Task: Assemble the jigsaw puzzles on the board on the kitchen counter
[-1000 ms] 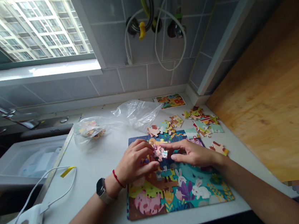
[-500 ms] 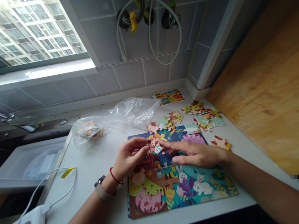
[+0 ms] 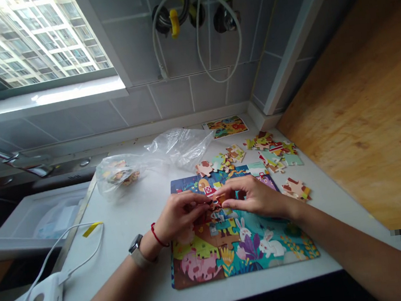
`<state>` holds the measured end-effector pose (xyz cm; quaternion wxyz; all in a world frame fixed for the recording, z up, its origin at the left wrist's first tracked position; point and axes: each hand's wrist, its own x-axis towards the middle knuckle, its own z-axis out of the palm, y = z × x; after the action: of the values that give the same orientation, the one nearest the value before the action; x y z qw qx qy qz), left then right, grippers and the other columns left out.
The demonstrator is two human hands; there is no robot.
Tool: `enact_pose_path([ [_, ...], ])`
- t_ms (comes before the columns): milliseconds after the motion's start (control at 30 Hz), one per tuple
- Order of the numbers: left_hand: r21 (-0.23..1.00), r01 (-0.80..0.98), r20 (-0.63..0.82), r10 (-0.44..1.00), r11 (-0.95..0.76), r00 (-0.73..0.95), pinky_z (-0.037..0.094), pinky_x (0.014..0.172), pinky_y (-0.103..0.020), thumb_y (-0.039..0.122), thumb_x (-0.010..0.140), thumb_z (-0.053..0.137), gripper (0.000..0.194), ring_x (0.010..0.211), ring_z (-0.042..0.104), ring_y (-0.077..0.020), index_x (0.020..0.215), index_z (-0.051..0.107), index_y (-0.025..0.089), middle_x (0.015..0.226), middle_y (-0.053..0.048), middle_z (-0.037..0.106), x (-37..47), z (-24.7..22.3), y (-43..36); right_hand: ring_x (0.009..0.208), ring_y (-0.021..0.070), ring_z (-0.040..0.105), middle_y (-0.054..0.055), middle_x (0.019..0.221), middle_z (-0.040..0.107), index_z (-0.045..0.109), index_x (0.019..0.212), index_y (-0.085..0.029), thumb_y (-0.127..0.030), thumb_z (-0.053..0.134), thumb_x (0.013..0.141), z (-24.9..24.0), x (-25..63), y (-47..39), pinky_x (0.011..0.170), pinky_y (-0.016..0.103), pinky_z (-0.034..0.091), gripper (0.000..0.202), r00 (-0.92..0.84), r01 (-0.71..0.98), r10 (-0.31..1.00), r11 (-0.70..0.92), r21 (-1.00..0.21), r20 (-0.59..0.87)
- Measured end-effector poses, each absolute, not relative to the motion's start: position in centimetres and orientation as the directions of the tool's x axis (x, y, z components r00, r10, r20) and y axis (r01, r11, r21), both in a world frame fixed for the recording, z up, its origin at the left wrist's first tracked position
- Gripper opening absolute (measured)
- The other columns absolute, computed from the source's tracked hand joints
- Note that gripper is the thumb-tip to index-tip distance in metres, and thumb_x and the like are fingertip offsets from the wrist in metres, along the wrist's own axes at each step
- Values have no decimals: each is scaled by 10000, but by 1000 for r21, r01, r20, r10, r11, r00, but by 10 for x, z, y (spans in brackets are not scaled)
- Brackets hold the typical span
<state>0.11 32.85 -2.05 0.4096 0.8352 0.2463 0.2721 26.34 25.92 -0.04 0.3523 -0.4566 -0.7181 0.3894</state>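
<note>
A colourful jigsaw puzzle (image 3: 234,257) lies flat on the counter, its lower part joined and showing a pink pig and white rabbits. Over its middle, my left hand (image 3: 179,215) and my right hand (image 3: 258,197) meet from either side. Both pinch a small reddish-orange puzzle piece (image 3: 216,204) between thumb and fingers; its edges are partly hidden by the fingertips. Just behind my fingertips, a piece with a red barn (image 3: 208,190) shows in the upper part of the puzzle. Loose puzzle pieces (image 3: 204,168) lie along its far edge.
More loose pieces (image 3: 275,151) and a brown-spotted piece (image 3: 295,189) lie to the right. A picture card (image 3: 226,126) rests by the wall. Clear plastic bags (image 3: 181,145) stand at the back left, one holding pieces. A white power strip (image 3: 43,299) with a cable is left; a wooden panel (image 3: 361,103) bounds the right.
The piece between my hands has moved down slightly and turned. My right hand has gone from stretched fingers to a pinch with bent fingers. My left hand has shifted slightly right.
</note>
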Motion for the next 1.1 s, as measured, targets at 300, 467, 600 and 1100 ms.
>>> enact_pose_path([
  [300,553,254,376,510,-793,774,539,797,-322,267,1022,661,126,854,651,-187,1017,773,210,936,-44,780,-4,-23,340,859,204,756,57,968,833,825,1014,-193,-298,746,913,-2,256,259,767,299,543,166,-269,504,962,104,-857,-41],
  [467,525,216,364,446,-823,818,526,1025,-459,297,961,747,185,1168,627,-265,1139,781,262,1234,-82,721,-4,-23,342,808,187,735,42,910,818,827,1009,-201,-274,737,924,-7,253,259,751,296,519,143,-279,570,960,142,-809,-28],
  [600,518,262,341,477,-814,810,508,1088,-517,300,921,790,239,1298,567,-313,1160,784,283,1345,-97,656,-3,-25,341,810,182,711,40,897,800,820,1013,-204,-253,744,932,-11,253,260,771,298,509,121,-289,608,957,186,-772,3],
  [1100,473,214,378,416,-855,827,510,1094,-576,290,941,774,130,1361,520,-336,1040,846,334,1354,-76,663,-3,-35,342,886,200,678,51,928,727,779,925,-195,-274,748,969,-8,257,261,824,328,529,96,-331,681,939,304,-667,91],
])
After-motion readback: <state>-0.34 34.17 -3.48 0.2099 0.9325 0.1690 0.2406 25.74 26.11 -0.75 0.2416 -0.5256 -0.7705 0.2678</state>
